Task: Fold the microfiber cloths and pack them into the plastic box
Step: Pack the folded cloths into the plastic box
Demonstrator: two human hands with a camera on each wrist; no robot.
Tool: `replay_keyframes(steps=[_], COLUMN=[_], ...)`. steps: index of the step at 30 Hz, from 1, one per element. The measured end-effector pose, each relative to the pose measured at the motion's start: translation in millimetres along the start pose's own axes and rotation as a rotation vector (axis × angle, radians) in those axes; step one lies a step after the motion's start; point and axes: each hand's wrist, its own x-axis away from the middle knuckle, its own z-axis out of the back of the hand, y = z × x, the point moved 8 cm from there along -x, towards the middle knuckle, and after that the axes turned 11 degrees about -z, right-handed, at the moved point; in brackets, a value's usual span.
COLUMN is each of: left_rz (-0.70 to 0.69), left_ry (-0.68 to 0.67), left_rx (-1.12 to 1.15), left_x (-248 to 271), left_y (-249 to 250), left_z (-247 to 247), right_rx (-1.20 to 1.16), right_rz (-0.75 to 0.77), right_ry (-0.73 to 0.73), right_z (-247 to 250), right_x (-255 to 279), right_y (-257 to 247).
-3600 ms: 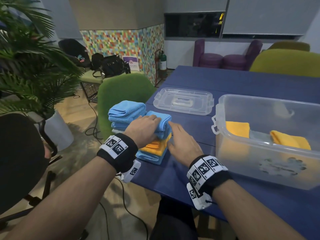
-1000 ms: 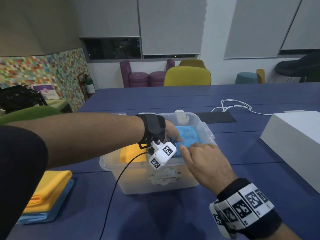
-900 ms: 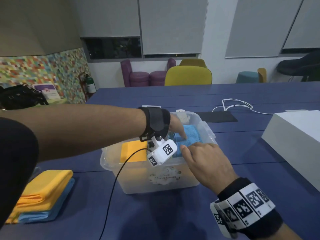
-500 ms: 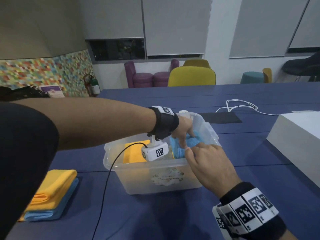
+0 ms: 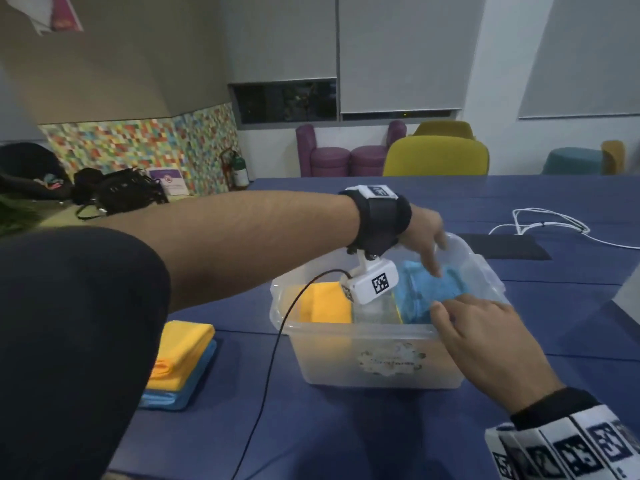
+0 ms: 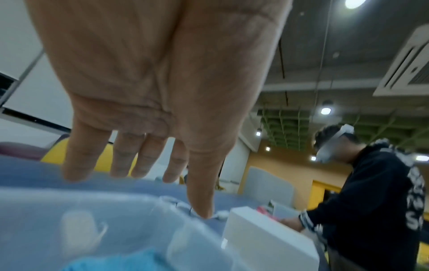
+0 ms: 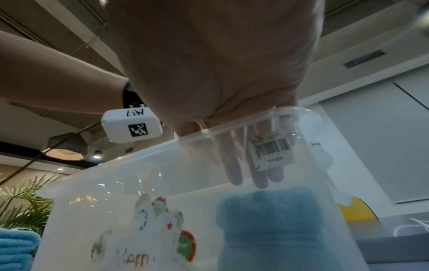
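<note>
Head view, left to right: a stack of folded cloths (image 5: pixel 180 362) lies on the blue table (image 5: pixel 346 438), yellow layers over blue, well apart from the plastic box (image 5: pixel 374 362). The box is clear, lidless, and stands upright on the table. Its left part holds a folded yellow cloth (image 5: pixel 325 306). Its right part holds a folded blue cloth (image 5: pixel 429 292), seen in the right wrist view (image 7: pixel 274 229) through the box wall.

The left hand (image 5: pixel 424 233) reaches across above the box with fingers straight and slightly apart, pointing down toward the blue cloth; the left wrist view (image 6: pixel 162 82) confirms the fingers are extended and grip nothing. Whether the fingertips touch the cloth cannot be told.

The right hand (image 5: pixel 485 344) rests over the near rim at the right end, its fingers straight and together, dipping inside just above the blue cloth and holding nothing.

Farther right on the table lie a dark flat pad (image 5: pixel 505 245) and a white cable (image 5: pixel 550 223).
</note>
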Motion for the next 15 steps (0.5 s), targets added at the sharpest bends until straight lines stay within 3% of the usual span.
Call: replay_keyframes(steps=[3, 5, 10, 15], left_rz=[-0.007, 0.029, 0.152, 0.434], left_ry=[0.232, 0.342, 0.548, 0.565], left_rx=[0.024, 0.010, -0.038, 0.082], left_x=[56, 105, 238, 341], left_y=[-13, -28, -67, -123], left_z=[45, 64, 65, -14], right_rx=[-0.089, -0.168, -0.409, -0.533], right_rz=[-0.149, -0.142, 0.073, 0.340], right_ry=[-0.059, -0.018, 0.096, 0.050], right_z=[1, 8, 23, 16], right_x=[-1, -2, 3, 23], right_y=[-2, -20, -107, -207])
